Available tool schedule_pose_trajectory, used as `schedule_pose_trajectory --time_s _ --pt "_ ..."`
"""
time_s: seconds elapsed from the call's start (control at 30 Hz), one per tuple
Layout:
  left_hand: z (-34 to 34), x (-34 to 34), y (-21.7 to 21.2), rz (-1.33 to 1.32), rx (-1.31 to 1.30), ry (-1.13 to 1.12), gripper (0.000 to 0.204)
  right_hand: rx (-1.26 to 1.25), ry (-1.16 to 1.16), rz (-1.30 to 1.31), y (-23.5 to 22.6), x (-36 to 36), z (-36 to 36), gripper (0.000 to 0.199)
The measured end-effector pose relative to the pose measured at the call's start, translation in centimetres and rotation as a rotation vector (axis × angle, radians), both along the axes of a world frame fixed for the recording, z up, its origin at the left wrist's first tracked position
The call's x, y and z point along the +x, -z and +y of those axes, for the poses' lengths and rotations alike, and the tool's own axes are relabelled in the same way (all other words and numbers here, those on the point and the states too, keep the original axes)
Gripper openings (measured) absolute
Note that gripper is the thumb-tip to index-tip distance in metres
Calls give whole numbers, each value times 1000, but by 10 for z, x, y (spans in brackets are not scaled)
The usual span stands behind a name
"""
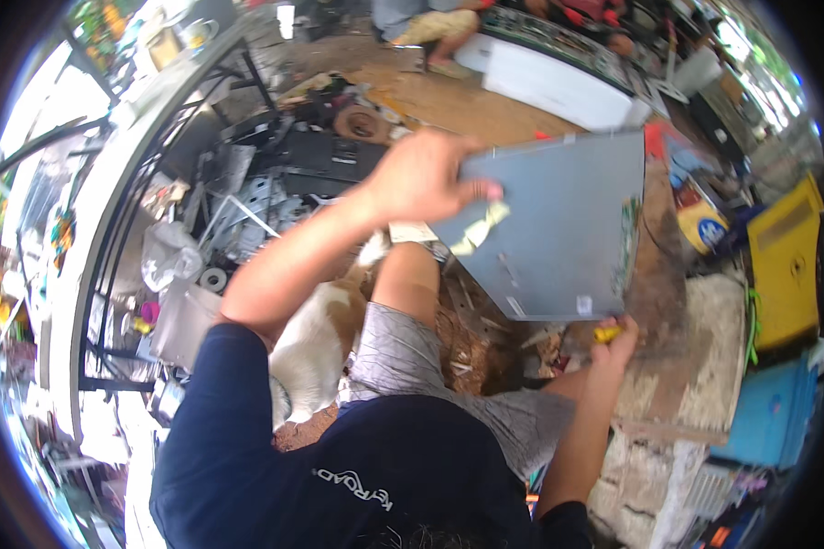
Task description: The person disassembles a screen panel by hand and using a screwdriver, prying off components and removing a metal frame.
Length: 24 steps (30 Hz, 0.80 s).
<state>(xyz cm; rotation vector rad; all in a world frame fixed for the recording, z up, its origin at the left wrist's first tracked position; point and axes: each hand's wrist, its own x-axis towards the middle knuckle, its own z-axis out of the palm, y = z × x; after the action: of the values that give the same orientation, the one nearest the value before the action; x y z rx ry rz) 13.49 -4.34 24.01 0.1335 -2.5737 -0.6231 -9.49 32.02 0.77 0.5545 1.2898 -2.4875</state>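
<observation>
My left hand grips the upper left corner of a flat grey screen panel, its thumb lying over the face. The panel is held up and tilted before me. A green circuit strip runs along its right edge, and a loose, pale yellow strip of tape sticks to its left part. Below the panel's lower right corner, my right hand is closed around a yellow-handled tool. The tool's working end cannot be made out. Whether the right fingers also touch the panel is unclear.
A white and brown animal lies by my left leg. Dark electronic scrap is heaped at the left beside a metal frame rack. At right are a wooden board, a yellow case and a blue bin. Other people sit at the far side.
</observation>
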Motion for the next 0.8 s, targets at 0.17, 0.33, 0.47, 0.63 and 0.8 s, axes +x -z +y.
schedule_pose_trajectory --time_s 0.17,0.33,0.47,0.63,0.8 --pt "25 -78 -42 -82 -195 35 45 98 -47 -25 36 -2 3 14" --pt "49 -122 -30 -221 -325 69 42 230 -48 191 -12 59 9 22" --pt "51 -142 -31 -267 -291 50 43 363 -174 253 -28 86 27 27" --pt "51 -145 -27 -238 -385 75 47 437 -238 321 -14 95 43 27" --pt "65 -138 -31 -317 -425 -18 43 372 -145 315 -9 82 60 24"
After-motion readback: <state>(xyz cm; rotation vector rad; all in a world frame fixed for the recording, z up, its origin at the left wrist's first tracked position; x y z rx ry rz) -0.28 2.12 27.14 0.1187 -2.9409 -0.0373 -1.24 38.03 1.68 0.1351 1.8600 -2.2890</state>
